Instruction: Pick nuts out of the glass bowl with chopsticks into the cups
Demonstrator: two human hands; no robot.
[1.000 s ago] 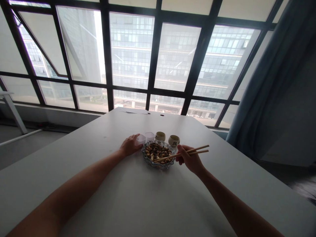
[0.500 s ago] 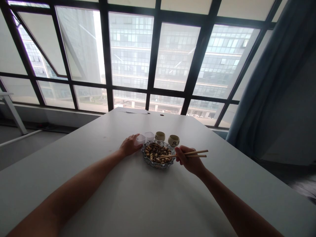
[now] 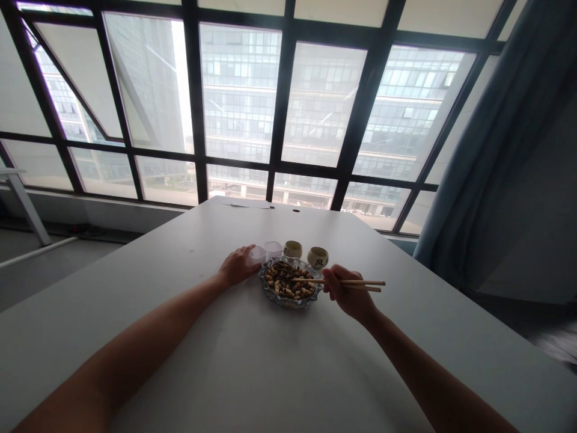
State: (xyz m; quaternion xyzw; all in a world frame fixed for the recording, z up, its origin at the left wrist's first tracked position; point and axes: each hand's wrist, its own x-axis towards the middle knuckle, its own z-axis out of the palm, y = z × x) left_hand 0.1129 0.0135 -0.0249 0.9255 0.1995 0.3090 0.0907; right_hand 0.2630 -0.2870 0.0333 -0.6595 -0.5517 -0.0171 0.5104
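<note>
My right hand (image 3: 349, 293) grips a pair of wooden chopsticks (image 3: 367, 282), their tips reaching left into a scalloped glass bowl (image 3: 291, 303). Peanuts (image 3: 301, 291) and dark seeds (image 3: 283, 270), perhaps sunflower seeds, fill the bowl; whether the tips pinch anything is too small to tell. To the bowl's left, my left hand (image 3: 236, 266) is closed around the side of a small translucent plastic box (image 3: 256, 255). A second translucent box (image 3: 273, 249) stands just behind it.
Behind the bowl stand two small cream cups, one (image 3: 293, 249) nearer the boxes and one (image 3: 318, 257) with a dark character. Paper (image 3: 238, 202) lies at the far end of the white table (image 3: 288, 367). A blue curtain (image 3: 469, 180) hangs at the right by the windows.
The chopsticks have shifted slightly right and up within the bowl, along with my right hand. My left hand stays at the plastic box.
</note>
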